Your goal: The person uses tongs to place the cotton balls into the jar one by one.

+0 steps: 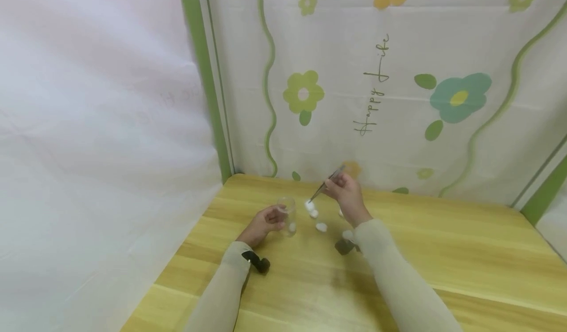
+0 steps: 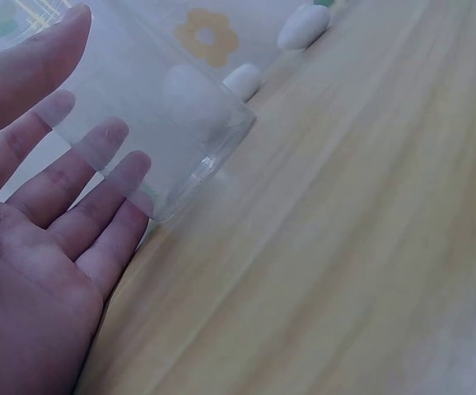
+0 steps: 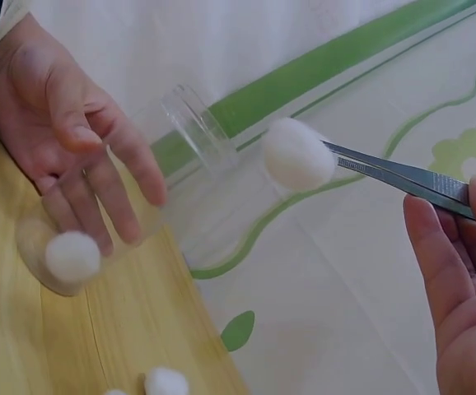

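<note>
My left hand point(image 1: 265, 224) holds a clear jar point(image 1: 290, 215) upright on the wooden table, thumb on one side and fingers on the other. One white cotton ball point(image 3: 72, 257) lies at the bottom of the jar, whose mouth is uncovered. In my right hand point(image 1: 347, 200) are metal tweezers point(image 3: 399, 177), pinched between thumb and fingers. Their tips grip another cotton ball point(image 3: 297, 155), which hangs in the air close to the jar's rim in the right wrist view.
Several loose cotton balls point(image 1: 321, 227) lie on the table point(image 1: 301, 287) right of the jar, one of them point(image 1: 347, 235) beside the right wrist. A flowered curtain point(image 1: 328, 145) stands along the far edge, and a white sheet point(image 1: 110, 174) hangs at left.
</note>
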`<state>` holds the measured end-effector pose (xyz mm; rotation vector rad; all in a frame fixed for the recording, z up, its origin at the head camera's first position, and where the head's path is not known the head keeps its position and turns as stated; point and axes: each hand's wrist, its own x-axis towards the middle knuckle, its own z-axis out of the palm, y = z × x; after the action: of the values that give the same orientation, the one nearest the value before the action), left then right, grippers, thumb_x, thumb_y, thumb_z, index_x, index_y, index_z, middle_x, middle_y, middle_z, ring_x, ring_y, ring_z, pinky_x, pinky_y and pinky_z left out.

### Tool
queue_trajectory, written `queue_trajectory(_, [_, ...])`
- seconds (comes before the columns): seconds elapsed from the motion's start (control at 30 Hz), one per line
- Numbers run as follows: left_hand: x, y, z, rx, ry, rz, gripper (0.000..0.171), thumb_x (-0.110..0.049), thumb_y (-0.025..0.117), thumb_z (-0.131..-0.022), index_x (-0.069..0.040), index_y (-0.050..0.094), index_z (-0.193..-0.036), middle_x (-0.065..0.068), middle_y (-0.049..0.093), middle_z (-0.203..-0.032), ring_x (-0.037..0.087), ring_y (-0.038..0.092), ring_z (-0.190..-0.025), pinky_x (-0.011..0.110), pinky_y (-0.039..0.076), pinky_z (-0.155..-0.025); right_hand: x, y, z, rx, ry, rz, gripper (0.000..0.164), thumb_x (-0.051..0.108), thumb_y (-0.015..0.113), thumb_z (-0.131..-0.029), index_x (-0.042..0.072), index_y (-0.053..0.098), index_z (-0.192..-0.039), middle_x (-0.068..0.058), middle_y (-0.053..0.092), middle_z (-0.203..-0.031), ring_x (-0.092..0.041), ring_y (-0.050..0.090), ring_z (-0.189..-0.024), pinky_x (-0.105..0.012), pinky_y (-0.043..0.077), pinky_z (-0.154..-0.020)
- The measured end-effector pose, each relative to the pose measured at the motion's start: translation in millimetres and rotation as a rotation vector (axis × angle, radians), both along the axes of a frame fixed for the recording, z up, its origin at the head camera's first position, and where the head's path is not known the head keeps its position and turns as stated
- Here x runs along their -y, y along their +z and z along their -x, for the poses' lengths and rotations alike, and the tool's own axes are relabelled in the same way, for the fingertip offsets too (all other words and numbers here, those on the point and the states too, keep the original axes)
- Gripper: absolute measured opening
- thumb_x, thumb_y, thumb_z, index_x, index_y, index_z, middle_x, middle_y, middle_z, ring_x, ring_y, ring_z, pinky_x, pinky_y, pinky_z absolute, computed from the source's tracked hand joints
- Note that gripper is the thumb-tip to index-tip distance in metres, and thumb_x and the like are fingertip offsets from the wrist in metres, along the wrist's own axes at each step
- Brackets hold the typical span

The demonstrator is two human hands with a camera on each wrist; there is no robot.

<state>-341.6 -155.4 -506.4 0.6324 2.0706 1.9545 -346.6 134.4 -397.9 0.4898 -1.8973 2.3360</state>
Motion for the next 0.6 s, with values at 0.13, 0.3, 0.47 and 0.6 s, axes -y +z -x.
queue_trajectory(0.13, [-0.7, 1.3, -1.2, 0.001, 0.003, 0.006, 0.060, -0.008, 0.068, -0.092, 0.002, 0.039, -0.143, 0.025, 0.051, -0.135, 0.031, 0.050, -0.126, 0.037, 0.044, -0.101, 7.5, 1.8, 1.5, 0.006, -0.007, 0.028, 0.020, 0.007, 0.066, -0.092, -0.001, 0.055, -0.107, -0.024, 0.057, -0.109, -0.026, 0.063, -0.098, -0.038, 0.053, -0.089])
queue_trajectory(0.3, [-0.8, 4.1, -2.1, 0.011, 0.004, 0.006, 0.062, -0.008, 0.069, -0.090, 0.003, 0.038, -0.143, 0.026, 0.052, -0.134, 0.032, 0.050, -0.126, 0.038, 0.044, -0.101, 15.9, 6.0, 0.0, 0.012, -0.005, 0.056, 0.018, 0.004, 0.064, -0.093, -0.001, 0.054, -0.107, -0.024, 0.055, -0.109, -0.025, 0.061, -0.097, -0.039, 0.053, -0.089])
queue_trajectory(0.47, [-1.1, 4.9, -1.3, 0.003, 0.010, 0.000, 0.057, -0.007, 0.068, -0.091, -0.001, 0.043, -0.142, 0.024, 0.053, -0.133, 0.033, 0.050, -0.125, 0.038, 0.045, -0.101, 26.0, 9.2, 1.1, 0.008, -0.002, 0.083, 0.022, 0.002, 0.063, -0.093, -0.005, 0.051, -0.111, -0.023, 0.055, -0.109, -0.025, 0.061, -0.098, -0.039, 0.053, -0.090])
queue_trajectory(0.6, [-1.1, 3.2, -0.3, 0.011, 0.010, 0.008, 0.059, -0.008, 0.069, -0.091, -0.002, 0.042, -0.142, 0.023, 0.053, -0.133, 0.031, 0.051, -0.125, 0.037, 0.045, -0.100, 34.0, 9.2, 2.4, 0.031, -0.005, 0.092, 0.022, -0.001, 0.061, -0.094, -0.008, 0.049, -0.111, -0.023, 0.054, -0.107, -0.025, 0.061, -0.096, -0.038, 0.053, -0.089])
